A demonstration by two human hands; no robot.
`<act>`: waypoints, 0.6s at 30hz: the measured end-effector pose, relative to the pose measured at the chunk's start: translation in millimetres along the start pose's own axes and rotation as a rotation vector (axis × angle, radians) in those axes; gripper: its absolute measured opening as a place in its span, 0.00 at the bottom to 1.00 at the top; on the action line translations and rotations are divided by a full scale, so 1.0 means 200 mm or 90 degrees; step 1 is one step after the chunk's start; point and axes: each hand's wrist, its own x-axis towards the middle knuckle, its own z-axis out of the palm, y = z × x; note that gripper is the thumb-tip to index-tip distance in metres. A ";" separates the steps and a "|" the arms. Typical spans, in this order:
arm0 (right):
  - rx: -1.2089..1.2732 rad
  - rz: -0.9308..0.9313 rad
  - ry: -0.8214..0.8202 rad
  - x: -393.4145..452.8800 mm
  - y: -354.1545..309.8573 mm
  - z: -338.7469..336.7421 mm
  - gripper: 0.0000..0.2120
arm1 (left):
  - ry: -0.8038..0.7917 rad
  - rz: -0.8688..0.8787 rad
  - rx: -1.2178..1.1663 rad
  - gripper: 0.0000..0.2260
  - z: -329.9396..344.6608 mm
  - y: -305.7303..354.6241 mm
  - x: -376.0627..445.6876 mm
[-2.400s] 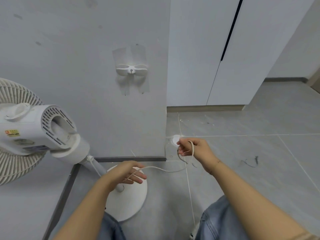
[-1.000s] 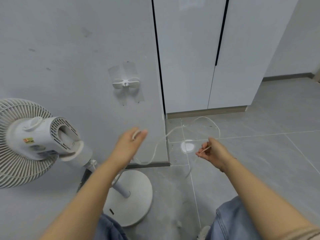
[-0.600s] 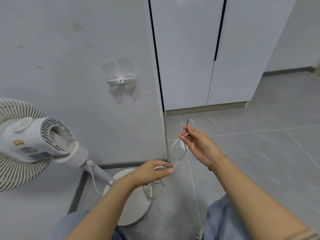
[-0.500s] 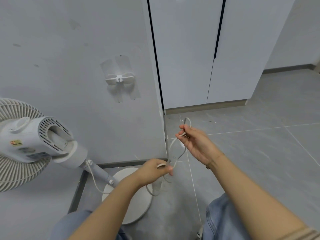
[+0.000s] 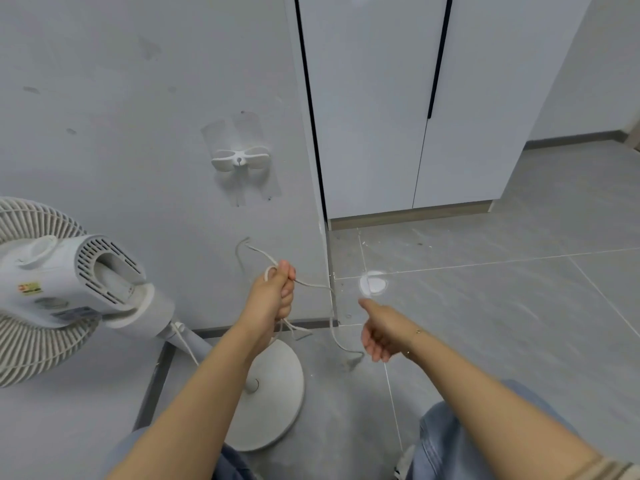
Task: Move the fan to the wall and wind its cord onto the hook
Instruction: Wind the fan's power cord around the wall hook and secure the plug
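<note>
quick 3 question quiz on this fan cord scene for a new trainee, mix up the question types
1. True or false: the cord is already wound on the wall hook.
2. Which hand grips the gathered loops of cord? A) left hand B) right hand C) both
3. Fill in: the fan stands on a round ____ on the floor.

Key
1. False: the hook is bare, and the cord hangs below it.
2. A: the right hand is beside a trailing strand, and I cannot see it holding any cord.
3. base
</note>
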 end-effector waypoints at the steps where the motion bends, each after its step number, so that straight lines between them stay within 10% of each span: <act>1: 0.006 0.033 -0.065 0.01 0.01 0.02 0.36 | 0.000 0.013 -0.010 0.15 0.00 0.02 0.00; 9: 0.336 0.128 -0.186 0.15 0.00 0.22 0.33 | -0.053 0.052 -0.089 0.15 -0.04 0.11 -0.08; 18: 0.768 0.058 -0.073 0.26 -0.09 0.15 0.18 | -0.106 0.005 -0.098 0.15 -0.22 0.18 -0.14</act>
